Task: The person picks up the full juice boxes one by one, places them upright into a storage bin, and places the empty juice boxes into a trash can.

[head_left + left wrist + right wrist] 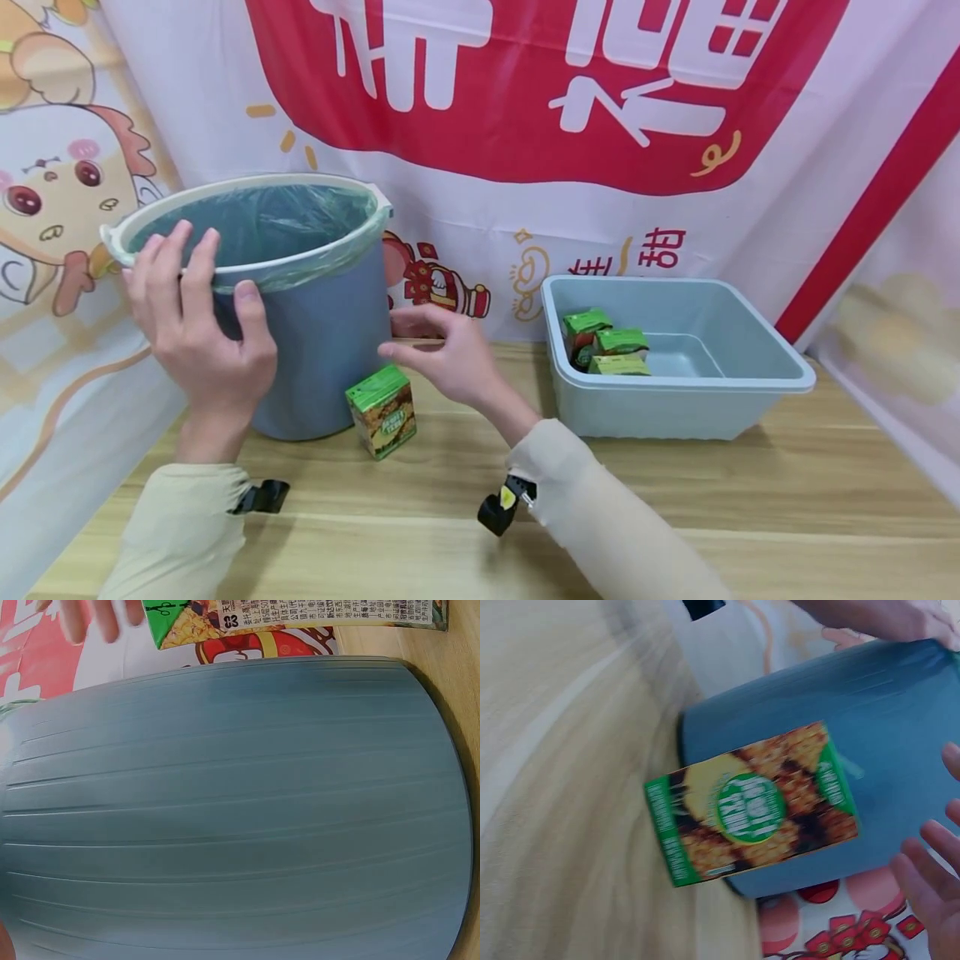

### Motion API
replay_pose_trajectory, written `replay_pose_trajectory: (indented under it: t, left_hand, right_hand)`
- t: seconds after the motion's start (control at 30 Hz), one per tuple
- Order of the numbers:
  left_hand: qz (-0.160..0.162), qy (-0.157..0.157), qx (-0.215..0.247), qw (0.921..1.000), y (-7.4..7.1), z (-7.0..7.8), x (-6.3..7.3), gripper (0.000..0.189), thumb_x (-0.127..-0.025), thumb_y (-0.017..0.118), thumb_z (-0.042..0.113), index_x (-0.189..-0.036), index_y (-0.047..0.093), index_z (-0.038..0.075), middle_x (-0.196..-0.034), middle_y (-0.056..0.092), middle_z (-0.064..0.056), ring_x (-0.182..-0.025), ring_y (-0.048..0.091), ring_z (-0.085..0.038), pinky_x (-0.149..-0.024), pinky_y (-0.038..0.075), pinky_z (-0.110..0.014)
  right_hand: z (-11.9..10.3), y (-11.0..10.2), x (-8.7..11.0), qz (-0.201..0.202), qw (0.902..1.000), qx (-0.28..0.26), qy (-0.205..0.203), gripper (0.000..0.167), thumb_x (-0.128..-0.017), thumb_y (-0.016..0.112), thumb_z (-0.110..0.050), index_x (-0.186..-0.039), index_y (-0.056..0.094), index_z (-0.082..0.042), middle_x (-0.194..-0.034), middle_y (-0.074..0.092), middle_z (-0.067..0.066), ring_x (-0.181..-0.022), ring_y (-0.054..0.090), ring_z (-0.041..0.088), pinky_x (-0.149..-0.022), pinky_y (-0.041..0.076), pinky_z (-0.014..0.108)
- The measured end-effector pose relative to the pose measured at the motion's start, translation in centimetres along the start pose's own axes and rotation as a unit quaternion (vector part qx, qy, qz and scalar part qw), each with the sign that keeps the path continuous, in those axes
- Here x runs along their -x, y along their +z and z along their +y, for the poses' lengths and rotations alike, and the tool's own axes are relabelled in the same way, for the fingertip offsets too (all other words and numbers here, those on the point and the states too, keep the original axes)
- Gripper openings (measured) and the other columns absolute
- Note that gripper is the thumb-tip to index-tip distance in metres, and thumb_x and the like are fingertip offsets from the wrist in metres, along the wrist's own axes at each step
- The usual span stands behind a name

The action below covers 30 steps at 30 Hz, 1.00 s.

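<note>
A blue-grey trash bin (322,333) with a white rim and a thin green liner stands on the left. My left hand (202,325) holds its near rim, fingers over the edge and thumb along the outer wall. Beside the bin's lower right side is a small snack box (382,412) with a green top. The right wrist view shows that box (754,802) with its printed front toward the camera. Just above and right of it, my right hand (446,350) hovers with thumb and fingers apart, holding nothing.
A light blue plastic tub (667,408) on the right contains several green-topped boxes (618,342) at its left end. Both stand-alone containers rest on a wooden table (420,533). A printed red and white cloth (510,125) hangs behind.
</note>
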<state>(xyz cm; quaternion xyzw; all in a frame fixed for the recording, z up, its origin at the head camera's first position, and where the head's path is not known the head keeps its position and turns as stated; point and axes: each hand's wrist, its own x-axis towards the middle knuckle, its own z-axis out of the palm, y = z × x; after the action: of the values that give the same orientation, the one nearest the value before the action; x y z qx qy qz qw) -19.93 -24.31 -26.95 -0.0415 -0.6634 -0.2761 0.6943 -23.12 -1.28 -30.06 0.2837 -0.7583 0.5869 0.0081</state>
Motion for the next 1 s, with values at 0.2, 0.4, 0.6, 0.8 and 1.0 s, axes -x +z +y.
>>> replay_pose_trajectory:
  t: [0.2, 0.4, 0.6, 0.8, 1.0]
  left_hand:
    - [-0.004, 0.000, -0.001, 1.0000, 0.0, 0.0, 0.0, 0.052, -0.092, 0.056, 0.037, -0.134, 0.070, 0.008, -0.147, 0.065, -0.013, -0.145, 0.050, -0.034, -0.133, 0.020, -0.053]
    - [0.002, 0.000, 0.006, 1.0000, 0.0, 0.3, -0.1, 0.052, -0.092, 0.056, 0.035, -0.133, 0.071, 0.007, -0.146, 0.066, -0.013, -0.145, 0.050, -0.033, -0.132, 0.022, -0.053]
    - [0.000, 0.001, 0.007, 1.0000, -0.1, 0.4, -0.1, 0.052, -0.092, 0.056, 0.035, -0.133, 0.071, 0.007, -0.146, 0.066, -0.014, -0.145, 0.051, -0.032, -0.132, 0.022, -0.053]
    - [0.003, 0.001, 0.009, 1.0000, 0.0, 0.4, -0.1, 0.051, -0.092, 0.056, 0.035, -0.132, 0.071, 0.007, -0.145, 0.066, -0.014, -0.145, 0.051, -0.032, -0.132, 0.022, -0.053]
    - [0.005, -0.001, 0.007, 1.0000, 0.0, 0.5, -0.2, 0.051, -0.091, 0.056, 0.035, -0.132, 0.072, 0.008, -0.145, 0.066, -0.013, -0.145, 0.051, -0.032, -0.133, 0.022, -0.053]
  right_hand:
    - [1.8, 0.5, 0.4, -0.081, 0.9962, 0.004, 0.031, 0.055, -0.091, 0.086, -0.028, -0.142, 0.068, -0.020, -0.156, 0.059, -0.005, -0.139, 0.061, 0.029, -0.107, 0.058, 0.037]
    - [2.7, 1.1, 0.2, -0.135, 0.9890, 0.060, 0.013, 0.065, -0.085, 0.091, -0.028, -0.145, 0.066, -0.025, -0.151, 0.062, -0.009, -0.142, 0.058, 0.021, -0.106, 0.057, 0.035]
    - [2.9, 1.3, 0.4, -0.142, 0.9810, 0.130, -0.025, 0.062, -0.085, 0.091, -0.027, -0.142, 0.068, -0.024, -0.144, 0.068, -0.006, -0.137, 0.058, 0.012, -0.116, 0.050, 0.042]
    - [3.1, 0.9, 0.7, -0.132, 0.9809, 0.137, -0.038, 0.056, -0.087, 0.089, -0.023, -0.140, 0.070, -0.022, -0.139, 0.071, -0.004, -0.134, 0.061, 0.015, -0.118, 0.047, 0.045]
    - [3.2, 0.3, 0.8, -0.131, 0.9802, 0.143, -0.040, 0.048, -0.090, 0.086, -0.019, -0.137, 0.073, -0.020, -0.142, 0.070, -0.004, -0.125, 0.066, 0.015, -0.101, 0.059, 0.035]
